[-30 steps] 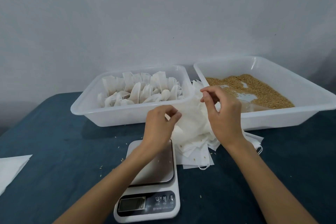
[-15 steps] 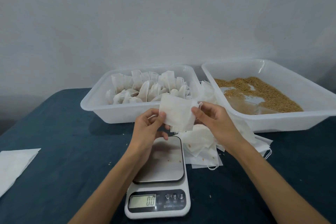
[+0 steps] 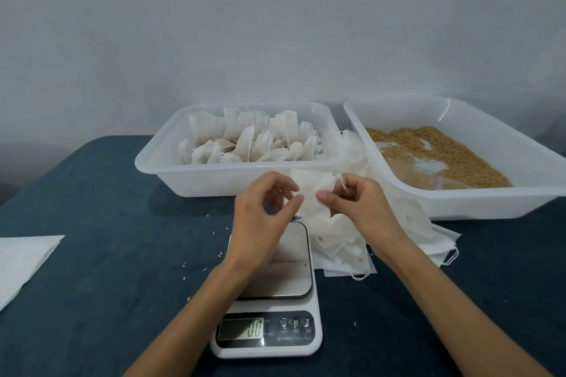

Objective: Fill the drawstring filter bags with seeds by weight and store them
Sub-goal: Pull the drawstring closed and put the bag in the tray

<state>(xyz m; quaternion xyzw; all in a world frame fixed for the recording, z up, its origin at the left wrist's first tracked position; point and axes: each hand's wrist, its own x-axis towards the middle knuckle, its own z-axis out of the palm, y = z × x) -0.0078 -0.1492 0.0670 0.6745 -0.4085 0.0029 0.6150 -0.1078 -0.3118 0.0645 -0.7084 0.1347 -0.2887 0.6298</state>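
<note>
Two trays, one scale; both hands, left and right, pinch one white, crumpled bag.

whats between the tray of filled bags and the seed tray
In the head view, loose empty filter bags fill the gap between the tray of filled bags and the seed tray, spilling toward the scale.

2 white trays seen on the table: one packed with filled bags, too many to count; one with loose seeds. 1 scale. 1 heap of empty bags, count unclear. 1 bag held by 2 hands.
</note>
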